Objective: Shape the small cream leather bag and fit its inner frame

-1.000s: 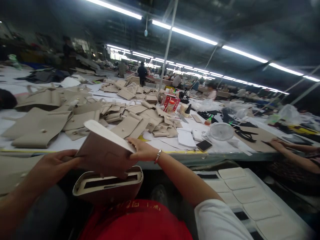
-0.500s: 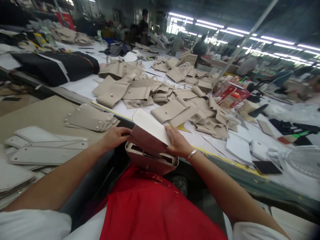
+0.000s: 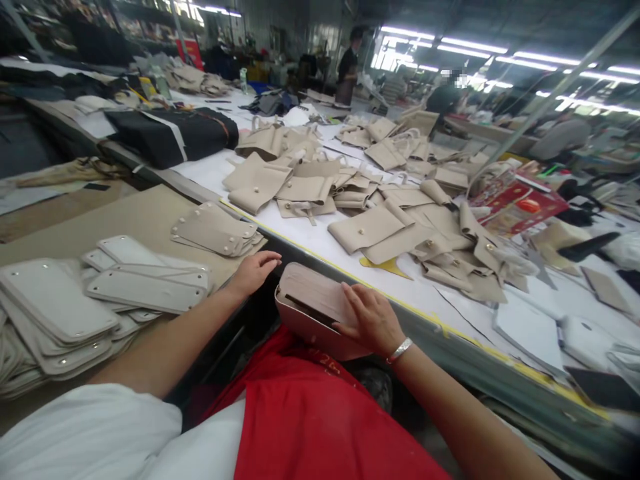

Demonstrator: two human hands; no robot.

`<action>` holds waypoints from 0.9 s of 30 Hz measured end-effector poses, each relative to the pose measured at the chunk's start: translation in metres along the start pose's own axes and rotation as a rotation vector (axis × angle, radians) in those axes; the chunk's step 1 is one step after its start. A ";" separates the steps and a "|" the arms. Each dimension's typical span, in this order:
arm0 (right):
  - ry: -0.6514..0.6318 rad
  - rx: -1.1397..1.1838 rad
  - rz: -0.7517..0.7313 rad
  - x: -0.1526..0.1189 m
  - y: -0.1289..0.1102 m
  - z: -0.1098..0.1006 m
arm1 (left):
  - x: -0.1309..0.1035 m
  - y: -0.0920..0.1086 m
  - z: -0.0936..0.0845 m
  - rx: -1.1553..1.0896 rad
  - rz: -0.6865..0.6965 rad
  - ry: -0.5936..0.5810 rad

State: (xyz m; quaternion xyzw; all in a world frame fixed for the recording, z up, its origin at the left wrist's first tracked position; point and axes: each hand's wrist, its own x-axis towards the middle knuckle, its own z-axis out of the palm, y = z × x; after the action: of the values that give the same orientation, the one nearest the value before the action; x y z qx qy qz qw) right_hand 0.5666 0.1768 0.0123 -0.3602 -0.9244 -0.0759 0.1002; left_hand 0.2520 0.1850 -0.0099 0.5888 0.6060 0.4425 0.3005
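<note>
A pale pink bag point(image 3: 320, 293) rests at my lap against the table edge, its flap lowered over most of the opening, with a dark gap along the near side. My right hand point(image 3: 373, 320) grips the bag's right end, fingers on the flap and thumb at the near side. My left hand point(image 3: 257, 270) is off the bag, just beyond its left end, with thumb and fingertips close together and nothing seen between them. Near that hand lie beige panels with studs point(image 3: 215, 230) and white panels point(image 3: 147, 287).
Beige leather pieces point(image 3: 370, 230) are heaped across the white-covered table point(image 3: 200, 179). A black roll point(image 3: 173, 137) lies at the back left, a red box point(image 3: 520, 200) at the right. A dark flat object point(image 3: 603, 388) lies near the right edge. A person point(image 3: 347, 67) stands far back.
The bag's flap has come down from its raised position. My left hand has let go of it and moved off to the left. The view has turned leftward.
</note>
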 end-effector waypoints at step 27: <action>-0.473 -0.060 0.032 0.027 -0.035 0.008 | -0.027 0.018 0.060 0.506 0.453 -0.351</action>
State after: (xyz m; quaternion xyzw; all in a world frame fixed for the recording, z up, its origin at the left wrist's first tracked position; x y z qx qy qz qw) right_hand 0.5226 0.1707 0.0090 -0.3853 -0.9137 -0.0152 -0.1284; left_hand 0.3159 0.1679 -0.0241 0.8302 0.4899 0.2265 0.1396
